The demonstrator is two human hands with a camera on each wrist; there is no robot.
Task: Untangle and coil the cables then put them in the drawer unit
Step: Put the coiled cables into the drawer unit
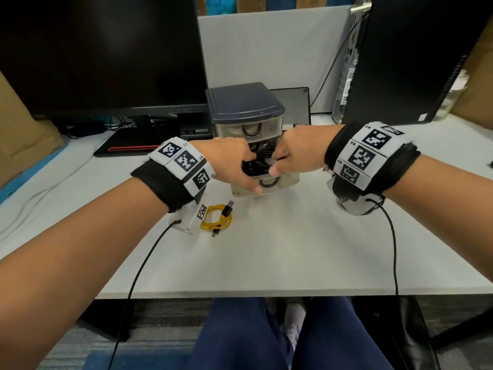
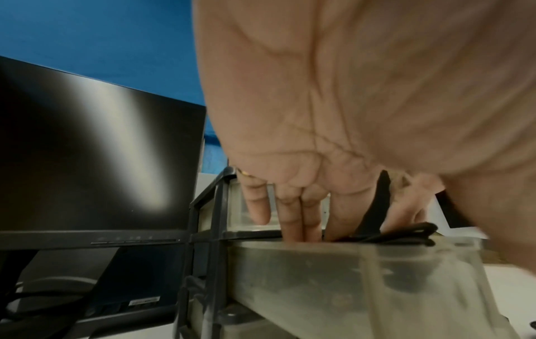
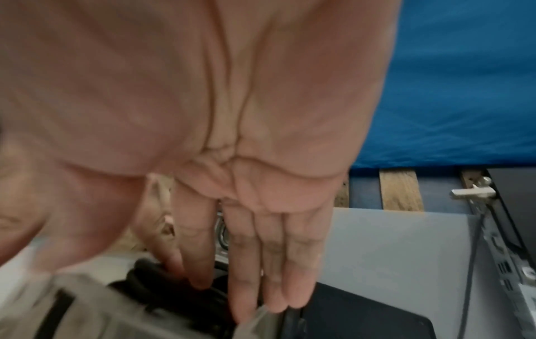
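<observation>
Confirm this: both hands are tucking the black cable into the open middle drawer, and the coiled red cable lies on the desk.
Wrong colour: the head view shows the coiled cable on the desk is yellow. The rest holds.

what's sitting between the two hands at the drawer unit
A bundle of black cables, packed into the pulled-out middle drawer. The left hand and right hand press it from either side, seen best in the head view.

hands [image 1: 234, 161] hide black cable [image 1: 257, 164], drawer [image 3: 121, 316] blurred
</observation>
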